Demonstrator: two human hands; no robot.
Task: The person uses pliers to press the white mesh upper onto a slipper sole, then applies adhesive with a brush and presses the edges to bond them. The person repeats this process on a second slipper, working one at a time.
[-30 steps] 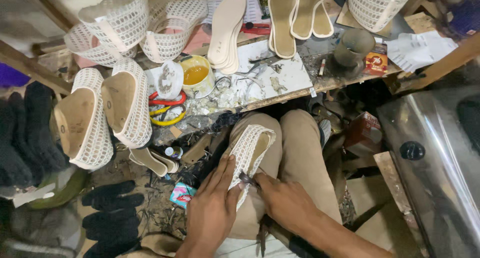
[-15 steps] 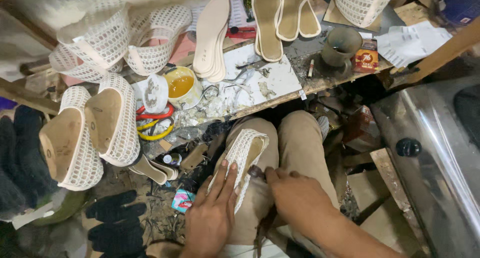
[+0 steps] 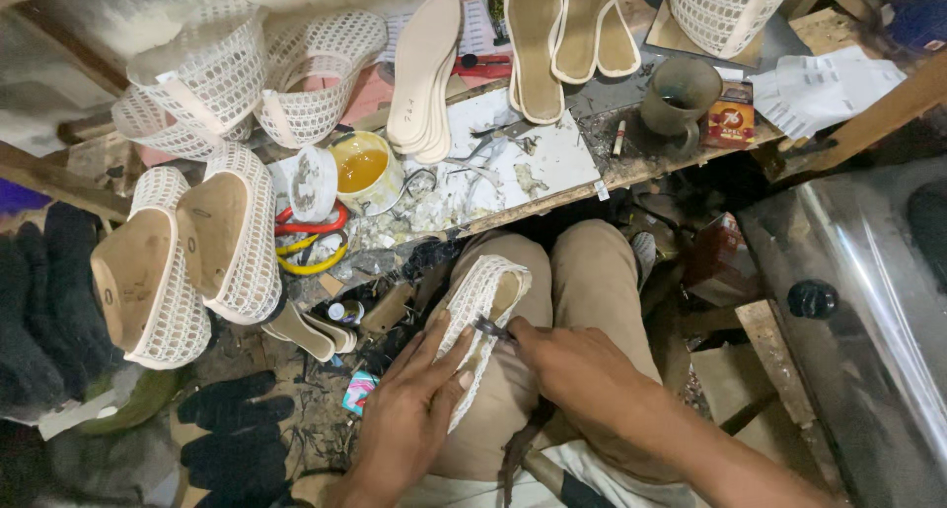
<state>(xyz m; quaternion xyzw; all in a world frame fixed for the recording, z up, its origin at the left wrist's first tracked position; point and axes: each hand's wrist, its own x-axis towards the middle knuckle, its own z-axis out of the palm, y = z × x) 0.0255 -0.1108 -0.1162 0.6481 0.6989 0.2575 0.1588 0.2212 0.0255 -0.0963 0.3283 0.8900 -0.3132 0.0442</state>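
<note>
Shoe (image 3: 480,316) — white mesh upper on last, resting on lap, 6 o'clock of bench (image 3: 552,163). Left hand (image 3: 414,409): flat, fingers spread, pinning shoe, gripping nothing. Right hand (image 3: 572,365): closed on small dark tool (image 3: 490,328), tip at mesh edge. Judgement — short pulls, left hand kept firm, mesh drawn evenly.

Small shoemaker's workshop: cluttered wooden bench (image 3: 552,187) strewn with scraps, stacked insoles (image 3: 426,74), white mesh shoe uppers (image 3: 247,79) on lasts, an open tin of yellow glue (image 3: 363,170), and more half-made shoes (image 3: 187,256) piled down by the floor.
</note>
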